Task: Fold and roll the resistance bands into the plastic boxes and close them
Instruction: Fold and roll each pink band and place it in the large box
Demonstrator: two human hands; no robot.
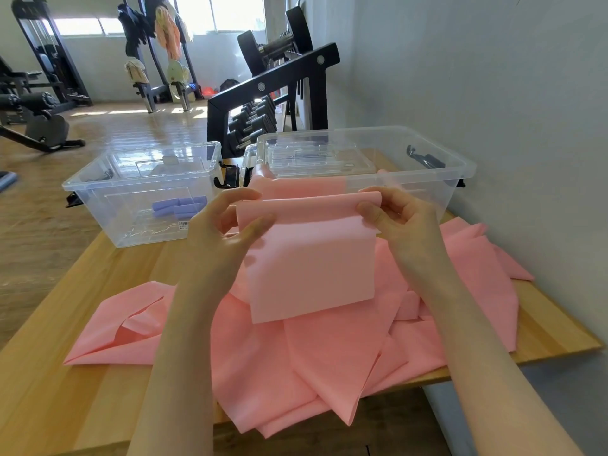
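Note:
A pink resistance band (pixel 312 258) is held up above the table, folded over at its top edge, its flat end hanging down. My left hand (pixel 227 222) pinches the fold's left corner and my right hand (pixel 394 215) pinches the right corner. The band's far length runs back toward the large clear box (pixel 460 169). More loose pink band (pixel 329 357) lies crumpled on the wooden table (pixel 49 390) and spills over its near edge. A smaller clear box (pixel 85 189) at the left holds rolled purple bands (pixel 179 207). Both boxes stand without lids on.
Clear lids (pixel 316 159) lie inside the large box. A black dumbbell rack (pixel 269 103) stands behind the boxes. A grey wall runs along the right. Gym machines stand on the wooden floor at the far left.

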